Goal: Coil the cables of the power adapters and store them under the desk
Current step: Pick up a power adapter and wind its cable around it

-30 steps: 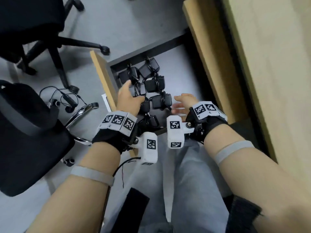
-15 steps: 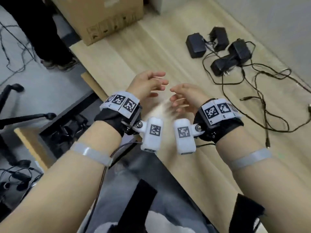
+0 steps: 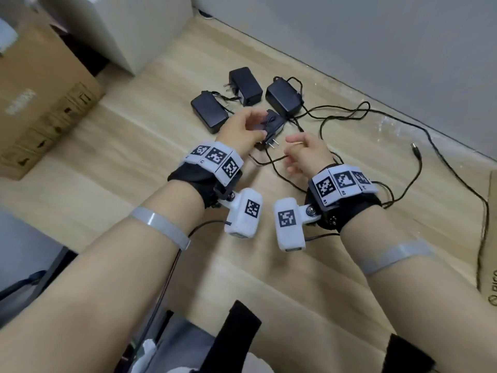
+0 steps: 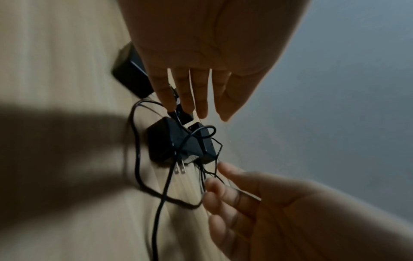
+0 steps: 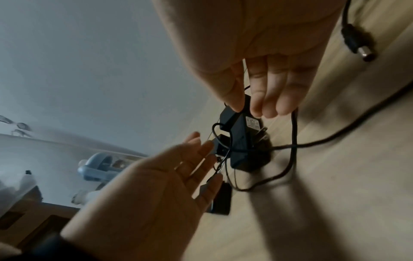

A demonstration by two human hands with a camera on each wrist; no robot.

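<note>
Four black power adapters lie on the wooden desk (image 3: 134,162) with loose, tangled cables (image 3: 279,170). The nearest adapter (image 3: 274,127) (image 4: 170,141) (image 5: 241,141) lies with its prongs toward me. My left hand (image 3: 252,125) (image 4: 196,98) hovers just over it with straight fingers and holds nothing. My right hand (image 3: 291,149) (image 5: 252,106) is just to the right of the prongs. Its thumb and forefinger stand apart with a thin cable running between them. The other three adapters (image 3: 208,111) (image 3: 246,86) (image 3: 283,99) lie behind.
A cable's barrel plug (image 3: 415,150) (image 5: 357,44) lies to the right. A cardboard box (image 3: 40,103) stands at the left, a pale cabinet (image 3: 134,28) behind it. A grey wall (image 3: 376,63) bounds the desk's far side. Flat cardboard (image 3: 492,238) lies at the right edge.
One second ago both hands were below the desk among coiled adapters. They have come up and forward over the desktop, and now reach the loose adapter and its cable.
</note>
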